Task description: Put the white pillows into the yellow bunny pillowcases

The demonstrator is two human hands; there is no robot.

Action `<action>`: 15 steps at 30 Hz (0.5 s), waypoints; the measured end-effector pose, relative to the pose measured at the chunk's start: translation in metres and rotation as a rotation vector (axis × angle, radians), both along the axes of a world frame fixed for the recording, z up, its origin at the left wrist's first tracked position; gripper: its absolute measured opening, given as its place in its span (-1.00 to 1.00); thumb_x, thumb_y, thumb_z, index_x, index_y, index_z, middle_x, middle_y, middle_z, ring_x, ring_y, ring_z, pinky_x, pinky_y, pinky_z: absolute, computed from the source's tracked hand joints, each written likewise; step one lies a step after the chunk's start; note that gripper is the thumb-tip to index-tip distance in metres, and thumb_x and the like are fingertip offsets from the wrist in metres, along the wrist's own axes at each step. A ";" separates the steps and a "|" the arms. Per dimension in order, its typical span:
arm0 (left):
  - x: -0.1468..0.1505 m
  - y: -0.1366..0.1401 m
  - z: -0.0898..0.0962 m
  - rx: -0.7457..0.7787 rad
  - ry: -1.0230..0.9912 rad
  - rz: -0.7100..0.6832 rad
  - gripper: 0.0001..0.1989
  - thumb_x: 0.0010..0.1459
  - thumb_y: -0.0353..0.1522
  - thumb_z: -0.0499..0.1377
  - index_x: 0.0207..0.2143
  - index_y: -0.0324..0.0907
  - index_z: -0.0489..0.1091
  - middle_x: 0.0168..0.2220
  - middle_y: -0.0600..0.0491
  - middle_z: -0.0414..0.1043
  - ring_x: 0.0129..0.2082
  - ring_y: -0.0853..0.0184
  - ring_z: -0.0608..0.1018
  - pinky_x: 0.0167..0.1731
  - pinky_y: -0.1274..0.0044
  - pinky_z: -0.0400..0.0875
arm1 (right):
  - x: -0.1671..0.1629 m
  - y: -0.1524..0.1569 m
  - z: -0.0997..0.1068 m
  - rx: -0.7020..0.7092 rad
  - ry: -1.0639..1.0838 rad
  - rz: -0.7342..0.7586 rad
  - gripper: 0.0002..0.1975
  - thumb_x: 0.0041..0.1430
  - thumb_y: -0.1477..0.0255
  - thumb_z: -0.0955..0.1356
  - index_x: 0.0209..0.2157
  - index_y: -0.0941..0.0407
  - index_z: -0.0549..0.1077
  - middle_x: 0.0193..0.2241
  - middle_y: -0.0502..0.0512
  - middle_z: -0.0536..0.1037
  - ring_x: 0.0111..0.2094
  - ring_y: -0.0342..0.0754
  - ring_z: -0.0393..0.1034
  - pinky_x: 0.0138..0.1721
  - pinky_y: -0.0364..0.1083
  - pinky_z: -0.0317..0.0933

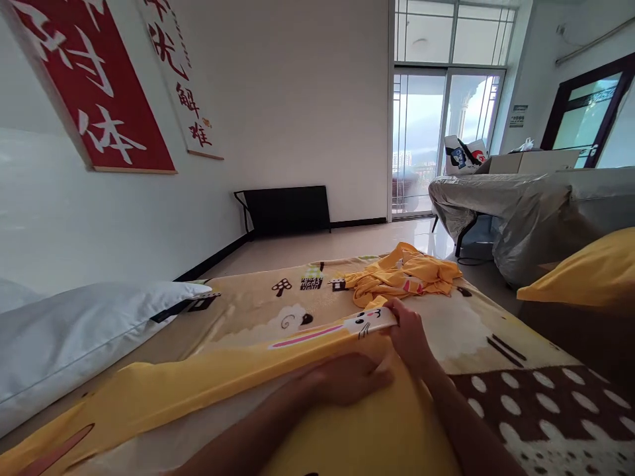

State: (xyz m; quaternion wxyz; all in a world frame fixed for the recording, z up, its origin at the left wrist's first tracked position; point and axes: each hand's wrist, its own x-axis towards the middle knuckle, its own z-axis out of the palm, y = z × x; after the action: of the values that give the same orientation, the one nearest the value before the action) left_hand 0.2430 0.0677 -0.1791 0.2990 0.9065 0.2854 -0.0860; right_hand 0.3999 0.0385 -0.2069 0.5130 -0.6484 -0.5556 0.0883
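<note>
A yellow rabbit-print cloth [317, 338] stretches across the bed in front of me, its near edge raised. My right hand [409, 334] is closed on its right end, beside the printed white rabbit face. Below that raised edge, my left hand [347, 380] reaches in from the lower left, slightly blurred. It lies flat over more yellow fabric, fingers stretched toward the right. A pale surface shows beneath the left forearm; I cannot tell what it is. Just beyond my right hand lies a crumpled orange-yellow cloth [404, 272].
A white pillow [94, 330] lies at the left on the patterned blanket [486, 317]. A yellow pillow [585, 271] is at the right edge. Beyond the bed are a plastic-covered table [496, 195] bearing boxes and a bag, and a black folded panel [290, 210] by the wall.
</note>
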 end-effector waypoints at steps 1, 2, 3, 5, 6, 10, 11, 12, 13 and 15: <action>-0.002 0.005 -0.004 -0.040 -0.078 0.041 -0.43 0.18 0.00 -0.18 -0.36 -0.20 0.45 -0.34 -0.04 0.50 -0.34 0.21 0.49 -0.31 0.42 0.34 | 0.002 0.007 -0.005 0.070 0.097 0.056 -0.74 -0.22 0.60 0.18 -0.41 0.13 0.34 -0.51 0.02 0.47 -0.48 -0.11 0.30 -0.48 -0.19 0.03; -0.004 0.009 -0.009 -0.067 -0.150 0.099 -0.43 0.20 -0.03 -0.21 -0.40 -0.21 0.43 -0.40 -0.02 0.47 -0.39 0.26 0.46 -0.34 0.45 0.33 | 0.003 0.013 -0.010 0.121 0.179 0.099 -0.76 -0.24 0.57 0.18 -0.43 0.12 0.32 -0.54 -0.01 0.45 -0.50 -0.12 0.28 -0.49 -0.20 0.03; -0.006 0.011 -0.013 -0.074 -0.215 0.151 -0.45 0.22 -0.07 -0.23 -0.42 -0.21 0.41 -0.42 0.00 0.45 -0.40 0.29 0.44 -0.34 0.47 0.32 | 0.004 0.017 -0.013 0.153 0.245 0.129 -0.77 -0.25 0.55 0.18 -0.44 0.12 0.31 -0.56 -0.03 0.42 -0.51 -0.13 0.26 -0.51 -0.20 0.03; -0.009 0.011 -0.018 -0.015 -0.297 0.176 -0.51 0.24 -0.13 -0.21 -0.40 -0.20 0.39 -0.38 0.04 0.44 -0.36 0.32 0.42 -0.27 0.47 0.31 | 0.006 0.022 -0.018 0.187 0.341 0.183 -0.76 -0.27 0.52 0.19 -0.43 0.12 0.31 -0.58 -0.06 0.40 -0.53 -0.15 0.24 -0.53 -0.21 0.02; -0.010 0.009 -0.018 0.052 -0.317 0.141 -0.55 0.24 -0.16 -0.19 -0.40 -0.19 0.38 -0.35 0.04 0.44 -0.32 0.31 0.42 -0.22 0.46 0.30 | 0.007 0.023 -0.018 0.187 0.376 0.214 -0.76 -0.27 0.51 0.20 -0.43 0.12 0.31 -0.58 -0.07 0.39 -0.54 -0.16 0.23 -0.53 -0.21 0.02; -0.007 -0.002 -0.012 0.299 -0.328 -0.148 -0.72 0.22 -0.28 -0.09 -0.32 -0.16 0.39 -0.15 0.02 0.42 -0.12 0.24 0.39 0.01 0.39 0.19 | 0.012 0.015 -0.011 0.094 0.435 0.425 -0.70 -0.28 0.53 0.27 -0.36 0.14 0.36 -0.50 -0.07 0.42 -0.50 -0.18 0.24 -0.49 -0.23 0.08; -0.006 -0.004 -0.011 0.306 -0.317 -0.184 -0.74 0.22 -0.30 -0.08 -0.28 -0.15 0.38 -0.13 0.02 0.42 -0.09 0.24 0.39 0.03 0.39 0.19 | 0.014 0.012 -0.008 0.050 0.410 0.488 -0.66 -0.28 0.54 0.28 -0.32 0.14 0.38 -0.47 -0.06 0.43 -0.48 -0.19 0.25 -0.47 -0.23 0.08; -0.004 -0.004 -0.011 0.296 -0.294 -0.195 -0.75 0.22 -0.31 -0.08 -0.25 -0.14 0.37 -0.14 0.01 0.43 -0.09 0.24 0.40 0.02 0.39 0.21 | 0.016 0.009 -0.006 0.008 0.370 0.540 -0.63 -0.28 0.55 0.29 -0.28 0.14 0.40 -0.45 -0.06 0.44 -0.47 -0.19 0.25 -0.46 -0.24 0.09; -0.002 -0.004 -0.011 0.279 -0.257 -0.188 -0.75 0.21 -0.32 -0.09 -0.25 -0.14 0.36 -0.15 0.01 0.44 -0.11 0.25 0.42 0.01 0.39 0.24 | 0.017 0.007 -0.004 -0.025 0.314 0.570 -0.59 -0.27 0.56 0.29 -0.24 0.14 0.41 -0.45 -0.07 0.44 -0.47 -0.19 0.25 -0.46 -0.24 0.08; 0.001 -0.001 -0.014 0.271 -0.172 -0.160 -0.73 0.22 -0.32 -0.10 -0.29 -0.16 0.37 -0.18 0.00 0.46 -0.13 0.26 0.44 0.00 0.39 0.28 | 0.019 0.005 -0.003 -0.034 0.181 0.531 -0.54 -0.26 0.58 0.27 -0.20 0.14 0.43 -0.48 -0.08 0.41 -0.50 -0.21 0.21 -0.48 -0.24 0.04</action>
State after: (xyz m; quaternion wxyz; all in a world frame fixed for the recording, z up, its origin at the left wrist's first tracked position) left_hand 0.2437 0.0669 -0.1934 0.1896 0.9623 0.1949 0.0075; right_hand 0.4191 0.0435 -0.2100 0.5084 -0.4782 -0.6563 0.2866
